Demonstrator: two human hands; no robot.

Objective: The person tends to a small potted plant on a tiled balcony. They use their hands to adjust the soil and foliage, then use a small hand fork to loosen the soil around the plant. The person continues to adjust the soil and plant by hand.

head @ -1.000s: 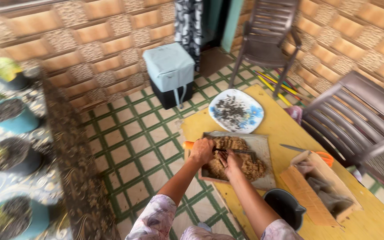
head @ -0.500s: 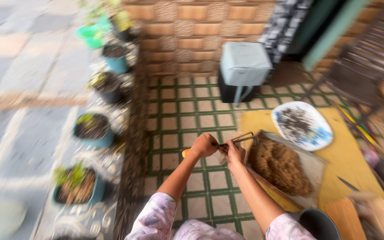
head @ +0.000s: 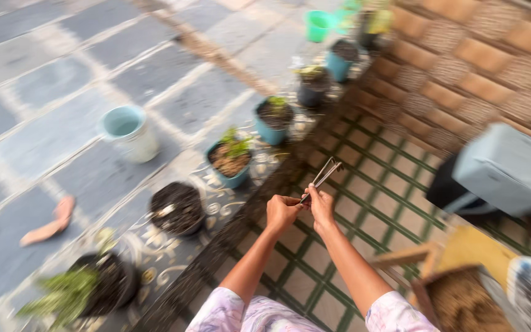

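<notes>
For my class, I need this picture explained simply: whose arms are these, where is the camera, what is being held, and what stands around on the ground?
The camera sits on a person's head and looks down, so the two bare arms reaching forward are that person's own. There is no machine here. The left hand and the right hand are close together and grip a thin metal tool, perhaps tongs or scissors; the blur hides which. Below is a green-lined tiled floor. To the left, potted plants stand in a row along a patterned ledge, with a pale bucket on the grey paving beyond. At the right are a light blue box and a tray of brown fibrous material.
</notes>
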